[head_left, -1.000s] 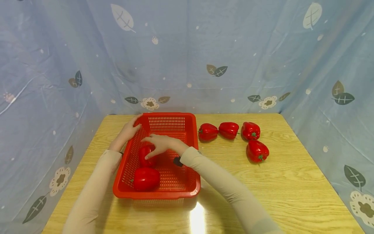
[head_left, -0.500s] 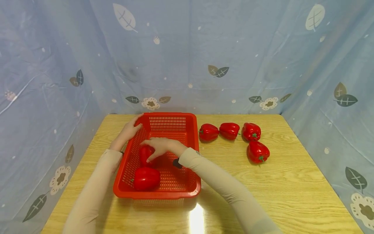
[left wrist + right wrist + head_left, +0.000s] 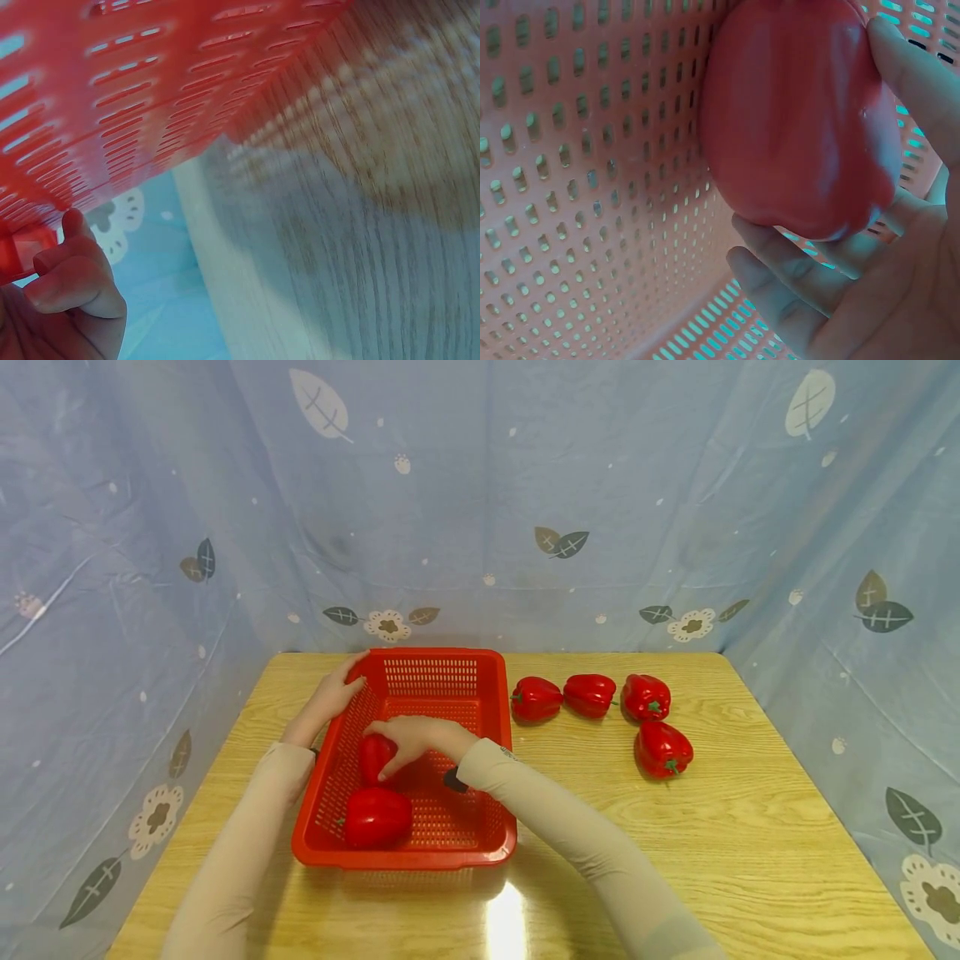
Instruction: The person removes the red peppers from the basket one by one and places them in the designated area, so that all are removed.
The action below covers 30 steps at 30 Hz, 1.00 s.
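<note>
A second ago your right hand (image 3: 411, 739) was spread above the held pepper (image 3: 372, 760); now it sits slightly lower, with the thumb on one side of that pepper and your fingers curled round its end, so you are gripping it inside the basket. Your left hand (image 3: 330, 697) hasn't moved: it grips the left rim of the red basket (image 3: 405, 860) near the far corner, fingers curled at the edge in the left wrist view. The basket has two red peppers in it, both along its left side: the one you hold, and the near pepper (image 3: 378, 817), lying on its side, its green stem toward the left wall. On the wooden table (image 3: 735, 860), to the basket's right, the leftmost pepper (image 3: 537, 700), second pepper (image 3: 590, 695), third pepper (image 3: 647, 697) and front pepper (image 3: 663, 749) lie where they were.
</note>
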Each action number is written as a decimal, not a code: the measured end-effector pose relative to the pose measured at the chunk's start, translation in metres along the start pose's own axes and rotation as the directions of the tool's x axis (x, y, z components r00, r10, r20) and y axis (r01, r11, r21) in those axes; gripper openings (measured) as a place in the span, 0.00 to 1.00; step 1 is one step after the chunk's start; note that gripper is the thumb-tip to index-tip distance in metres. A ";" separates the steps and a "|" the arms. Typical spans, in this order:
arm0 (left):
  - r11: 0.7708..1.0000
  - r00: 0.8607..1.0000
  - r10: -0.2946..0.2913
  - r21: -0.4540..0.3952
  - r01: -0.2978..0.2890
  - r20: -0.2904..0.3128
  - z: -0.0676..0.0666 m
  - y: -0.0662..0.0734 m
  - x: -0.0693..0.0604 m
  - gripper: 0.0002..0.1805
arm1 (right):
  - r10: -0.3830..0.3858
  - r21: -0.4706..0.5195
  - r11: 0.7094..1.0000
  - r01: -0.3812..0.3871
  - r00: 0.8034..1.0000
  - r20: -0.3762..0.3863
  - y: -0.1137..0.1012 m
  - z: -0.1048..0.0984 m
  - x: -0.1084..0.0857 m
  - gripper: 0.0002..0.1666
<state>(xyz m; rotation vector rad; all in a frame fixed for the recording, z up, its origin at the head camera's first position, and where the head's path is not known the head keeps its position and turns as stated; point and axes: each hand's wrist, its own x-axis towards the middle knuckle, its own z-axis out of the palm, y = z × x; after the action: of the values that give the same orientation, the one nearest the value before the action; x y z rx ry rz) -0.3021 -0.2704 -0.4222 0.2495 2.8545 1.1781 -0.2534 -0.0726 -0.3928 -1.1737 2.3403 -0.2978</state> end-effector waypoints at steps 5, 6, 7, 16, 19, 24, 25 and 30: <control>1.000 1.000 0.008 -0.002 -0.008 0.001 -0.001 0.000 0.001 0.30 | -0.008 0.007 1.000 0.008 1.000 -0.012 -0.001 -0.002 -0.001 0.42; 1.000 1.000 0.011 -0.003 -0.011 0.000 -0.001 0.000 0.001 0.30 | -0.010 0.005 1.000 0.010 1.000 -0.017 -0.001 -0.003 -0.001 0.43; 1.000 1.000 0.012 -0.006 -0.012 -0.001 -0.002 0.000 0.001 0.30 | -0.012 0.007 1.000 0.012 1.000 -0.021 -0.001 -0.003 -0.001 0.43; 1.000 1.000 0.001 -0.010 -0.001 -0.004 -0.001 0.001 0.001 0.30 | -0.038 0.003 0.999 0.038 0.997 -0.063 0.004 -0.010 -0.003 0.44; 1.000 1.000 0.000 -0.014 0.000 -0.002 0.000 0.001 0.002 0.30 | -0.070 0.016 0.997 0.071 0.994 -0.083 0.005 -0.013 -0.005 0.44; 1.000 1.000 -0.001 -0.027 0.001 0.006 0.001 0.000 0.002 0.30 | -0.094 0.061 0.993 0.101 0.989 -0.110 0.006 -0.021 -0.011 0.43; 1.000 1.000 0.001 -0.028 -0.001 0.006 0.001 0.000 0.001 0.30 | -0.094 0.072 0.992 0.103 0.989 -0.114 0.006 -0.022 -0.013 0.43; 1.000 1.000 0.003 -0.024 -0.003 0.010 0.000 0.000 -0.001 0.30 | -0.102 0.092 0.989 0.115 0.986 -0.134 0.009 -0.025 -0.018 0.43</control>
<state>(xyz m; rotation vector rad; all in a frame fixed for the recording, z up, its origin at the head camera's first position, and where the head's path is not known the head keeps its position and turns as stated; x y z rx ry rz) -0.3012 -0.2702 -0.4225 0.2585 2.8307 1.2070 -0.2639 -0.0536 -0.3687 -1.2699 2.3441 -0.5368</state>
